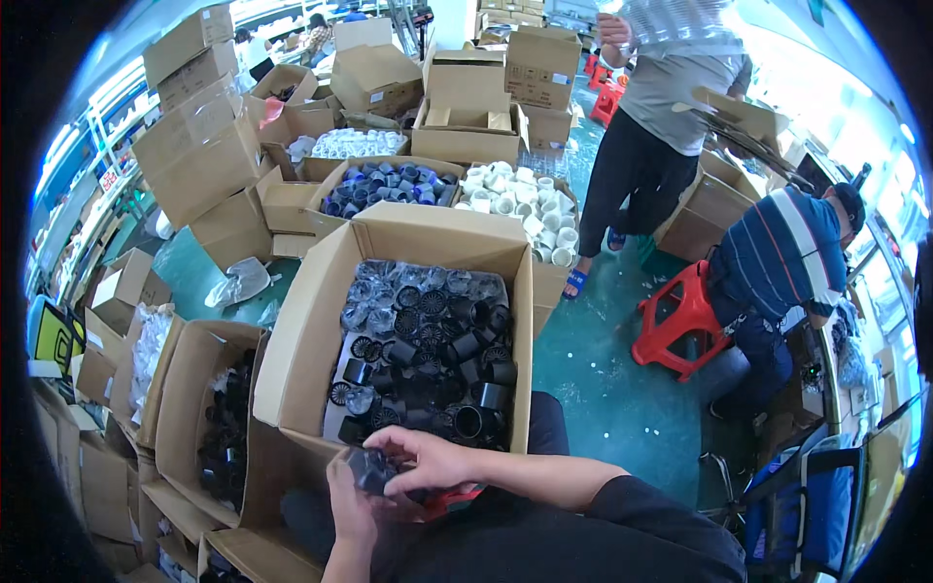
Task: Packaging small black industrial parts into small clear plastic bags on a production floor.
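Observation:
My left hand (352,507) and my right hand (432,461) are both closed around a small dark plastic part (372,470), just off the near edge of a large open cardboard box (303,330). Motion and the fingers hide its exact shape. Inside that box lie loose black cup-shaped plastic parts (473,422), with black slotted round pieces (431,335) among them. Clear, shiny faceted pieces (367,291) are heaped toward the far side.
Beyond stand boxes of dark blue-grey cylinders (394,188) and white cylinders (525,207). At left, another open box (185,408) holds black parts. On the right, one person (787,253) sits on a red stool (675,325); another (661,117) stands carrying clear plastic trays (680,24).

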`<state>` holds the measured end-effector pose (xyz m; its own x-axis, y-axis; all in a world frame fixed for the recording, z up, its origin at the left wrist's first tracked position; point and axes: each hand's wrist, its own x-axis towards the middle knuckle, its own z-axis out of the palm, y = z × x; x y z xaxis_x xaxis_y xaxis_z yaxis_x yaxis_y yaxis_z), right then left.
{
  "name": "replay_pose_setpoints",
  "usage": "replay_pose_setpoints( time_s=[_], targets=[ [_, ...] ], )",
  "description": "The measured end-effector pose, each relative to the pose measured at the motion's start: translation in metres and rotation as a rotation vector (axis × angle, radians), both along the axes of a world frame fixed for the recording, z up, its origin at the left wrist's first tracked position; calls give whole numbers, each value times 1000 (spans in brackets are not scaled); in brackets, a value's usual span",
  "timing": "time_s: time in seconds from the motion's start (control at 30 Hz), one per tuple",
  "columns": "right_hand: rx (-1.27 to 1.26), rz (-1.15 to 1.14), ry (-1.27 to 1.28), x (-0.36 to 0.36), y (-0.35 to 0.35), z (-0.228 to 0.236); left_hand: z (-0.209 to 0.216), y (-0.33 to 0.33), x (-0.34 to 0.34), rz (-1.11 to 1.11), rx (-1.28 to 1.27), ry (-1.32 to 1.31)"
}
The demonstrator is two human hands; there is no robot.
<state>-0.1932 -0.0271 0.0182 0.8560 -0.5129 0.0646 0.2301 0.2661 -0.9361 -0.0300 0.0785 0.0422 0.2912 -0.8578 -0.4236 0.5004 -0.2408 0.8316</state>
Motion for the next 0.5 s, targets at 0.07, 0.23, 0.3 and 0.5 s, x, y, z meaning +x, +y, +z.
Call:
replay_pose_setpoints(
  time_s=[0.07,0.23,0.3,0.5],
  targets=[
    [-20,27,18,1,7,4,-12,5,4,28,-37,-33],
    [-168,65,91,-1,9,12,-20,11,4,87,-145,-81],
    [-358,-2,134,-2,8,14,-3,17,-1,45,-152,27],
    [-489,55,236,3,13,23,-8,27,2,-6,-169,165]
  ],
)
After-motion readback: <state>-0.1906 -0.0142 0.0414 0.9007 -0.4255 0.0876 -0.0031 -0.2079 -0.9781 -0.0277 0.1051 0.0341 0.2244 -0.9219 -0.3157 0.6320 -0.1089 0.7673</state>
